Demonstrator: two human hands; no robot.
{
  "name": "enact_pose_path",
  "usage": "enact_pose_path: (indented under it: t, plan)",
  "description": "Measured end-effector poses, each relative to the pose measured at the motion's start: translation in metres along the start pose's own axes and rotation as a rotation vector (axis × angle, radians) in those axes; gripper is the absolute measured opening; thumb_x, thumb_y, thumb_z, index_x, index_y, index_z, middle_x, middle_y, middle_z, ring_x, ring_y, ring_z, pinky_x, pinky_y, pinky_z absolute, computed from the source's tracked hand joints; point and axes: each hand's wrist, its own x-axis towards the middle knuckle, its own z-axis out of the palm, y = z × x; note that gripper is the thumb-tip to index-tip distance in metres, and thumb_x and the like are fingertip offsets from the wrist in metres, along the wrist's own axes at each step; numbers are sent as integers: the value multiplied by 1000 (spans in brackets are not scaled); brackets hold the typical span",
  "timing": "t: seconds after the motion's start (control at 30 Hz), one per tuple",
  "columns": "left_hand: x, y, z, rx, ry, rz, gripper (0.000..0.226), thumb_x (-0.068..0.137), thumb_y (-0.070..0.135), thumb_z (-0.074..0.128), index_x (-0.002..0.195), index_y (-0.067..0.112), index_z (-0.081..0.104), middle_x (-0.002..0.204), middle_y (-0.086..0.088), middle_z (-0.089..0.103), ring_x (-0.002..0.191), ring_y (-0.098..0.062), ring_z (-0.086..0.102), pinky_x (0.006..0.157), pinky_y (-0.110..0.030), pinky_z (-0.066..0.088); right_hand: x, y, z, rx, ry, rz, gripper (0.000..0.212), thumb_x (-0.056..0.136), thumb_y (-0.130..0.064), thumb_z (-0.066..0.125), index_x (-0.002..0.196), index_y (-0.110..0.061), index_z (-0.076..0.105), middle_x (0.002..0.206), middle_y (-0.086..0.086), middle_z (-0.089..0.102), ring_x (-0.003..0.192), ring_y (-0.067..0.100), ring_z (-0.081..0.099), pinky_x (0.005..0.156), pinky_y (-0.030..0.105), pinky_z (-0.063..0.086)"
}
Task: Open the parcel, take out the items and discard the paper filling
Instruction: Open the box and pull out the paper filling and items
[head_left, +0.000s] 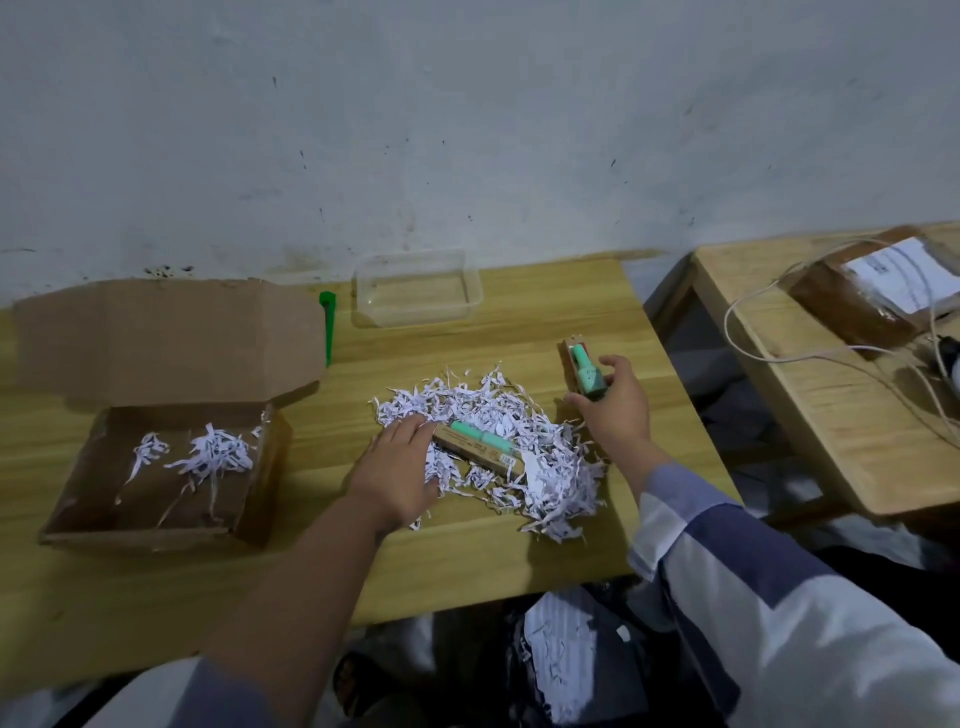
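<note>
An open cardboard parcel (156, 467) sits at the left of the wooden table, a few white paper shreds (215, 452) left inside. A big pile of shredded paper (540, 467) lies mid-table. On the pile rests a mint-green item in a brown card pack (480, 447). My left hand (397, 470) lies flat on the pile's left edge, fingers touching that pack. My right hand (618, 402) grips a second mint-green item in its card pack (584, 371) on the table, right of the pile.
A clear plastic tub (415, 288) stands at the back by the wall. A green pen-like tool (328, 325) lies beside the parcel's lid. A second table at right holds a sealed brown parcel (878, 291) and white cables (779, 332). Bags lie on the floor below.
</note>
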Motion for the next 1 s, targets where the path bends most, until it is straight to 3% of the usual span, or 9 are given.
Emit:
enact_pose_path:
  t: [0.1,0.17,0.33,0.43,0.53,0.67,0.77,0.87,1.0]
  plan:
    - [-2,2,-2,-4,0,-7,79,85,29,64,149,17,20,155,-2,21,143,-21,20,118,-42,23,-13,7,-5,-1,5,47,77,73,-16,79,135,-19,34,121,13,60,108,31,60,87,43,54]
    - [-3,3,-3,-12,1,-16,79,85,28,64,149,16,20,155,-1,21,144,-21,20,118,-42,23,-24,12,-6,26,12,82,75,76,-11,75,136,-16,31,117,15,62,102,31,63,75,34,52]
    - [-5,5,-3,-13,0,-29,79,85,28,64,149,17,19,156,-1,20,144,-21,20,118,-41,23,-49,15,0,4,13,45,34,85,-4,61,116,-10,48,90,12,66,74,25,61,49,24,42]
    - [-6,7,-4,-18,-6,-35,78,86,28,64,149,17,19,156,-1,19,144,-21,19,119,-41,22,-55,7,5,-101,-17,-44,14,86,-8,59,100,-12,61,91,13,69,76,27,63,58,28,47]
    - [-6,9,-5,-29,0,-29,76,85,28,64,148,18,23,153,0,23,142,-20,23,117,-41,26,-60,-6,9,-324,-51,-208,17,85,-20,61,100,-23,69,103,3,71,101,26,60,79,30,46]
    - [-8,6,-8,-30,-5,-17,74,86,29,63,148,19,24,153,0,24,141,-21,24,116,-42,27,-68,-32,17,-544,-18,-483,28,88,-26,58,114,-29,65,127,-5,62,123,26,43,107,43,25]
    - [-10,6,-9,-13,-14,-10,73,88,29,61,148,18,22,156,-1,20,144,-22,20,118,-42,23,-74,-49,27,-593,-138,-625,29,89,-36,54,116,-27,64,125,-3,63,119,24,46,102,40,27]
    - [-12,7,-9,5,0,0,71,88,28,61,148,16,25,155,-2,21,142,-23,24,116,-39,25,-77,-51,36,-795,-274,-638,40,87,-45,55,118,-22,60,122,1,62,120,25,45,97,42,30]
    - [-13,8,-11,-11,-9,-5,72,89,28,60,149,16,22,156,-1,19,143,-23,22,117,-41,24,-76,-45,37,-839,-272,-587,37,83,-43,58,114,-22,62,117,2,63,118,25,46,95,42,31]
